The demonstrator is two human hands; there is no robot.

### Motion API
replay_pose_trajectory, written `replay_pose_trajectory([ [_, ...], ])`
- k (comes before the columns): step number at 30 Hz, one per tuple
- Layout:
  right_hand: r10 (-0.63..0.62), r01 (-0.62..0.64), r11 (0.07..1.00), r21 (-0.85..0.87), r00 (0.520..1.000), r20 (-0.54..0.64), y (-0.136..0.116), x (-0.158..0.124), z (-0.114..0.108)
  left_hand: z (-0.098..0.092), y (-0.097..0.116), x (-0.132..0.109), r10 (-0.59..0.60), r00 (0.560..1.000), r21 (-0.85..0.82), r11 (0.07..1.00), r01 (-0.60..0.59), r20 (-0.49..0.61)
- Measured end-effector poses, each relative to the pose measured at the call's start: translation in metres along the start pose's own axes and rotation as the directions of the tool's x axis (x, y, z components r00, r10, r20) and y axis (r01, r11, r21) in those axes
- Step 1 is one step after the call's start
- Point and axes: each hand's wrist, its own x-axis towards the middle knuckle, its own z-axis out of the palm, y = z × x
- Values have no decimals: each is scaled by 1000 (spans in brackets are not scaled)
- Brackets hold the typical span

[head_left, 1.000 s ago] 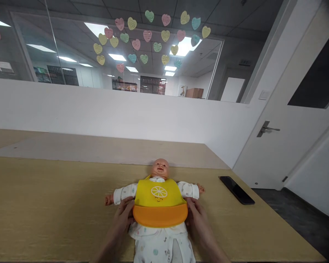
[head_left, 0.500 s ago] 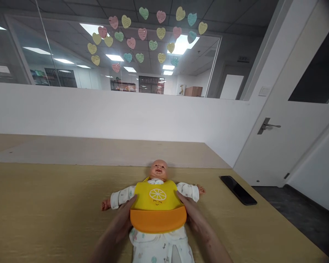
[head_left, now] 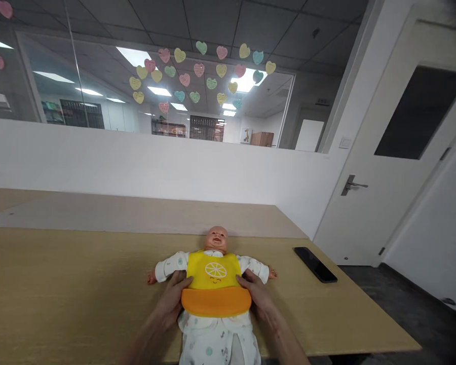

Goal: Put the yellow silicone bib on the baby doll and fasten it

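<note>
My left hand (head_left: pixel 171 299) and right hand (head_left: pixel 255 296) sit low on either side of the baby doll (head_left: pixel 217 241), which lies on its back at 12 o'clock, head away from me, arms out toward 9 and 3, and legs running toward me at 6 until the view cuts them off. It wears a white printed onesie (head_left: pixel 216 339) and, over that, a yellow silicone bib (head_left: pixel 213 274) with a lemon-slice face and an orange catch pocket (head_left: pixel 216 302).

My left fingers (head_left: pixel 178 279) lie close together, not pinching anything, their tips at the bib's left edge against the doll's side. My right fingers (head_left: pixel 243 280) are pressed together too, tips touching the bib's right edge just above the pocket. The bib sits between my hands, its pocket ending just above my wrists.

The table (head_left: pixel 79 274) runs far off toward 9 o'clock. Toward 2 o'clock, a black phone (head_left: pixel 314 264) lies well beyond my right hand, near the table's right edge, which slants down toward 4 o'clock. The table's far end meets a white wall (head_left: pixel 137 167) past the doll's head. Farther off at 2 o'clock stands a white door (head_left: pixel 365 203).
</note>
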Motion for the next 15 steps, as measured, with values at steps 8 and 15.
replay_pose_trajectory([
  [8,-56,53,995,84,998,32,-24,-53,15,4,17,-38,108,986,-56,993,-102,130],
  [15,-70,71,997,37,997,-19,-47,-120,17,-12,21,-92,114,983,-69,992,-106,143],
])
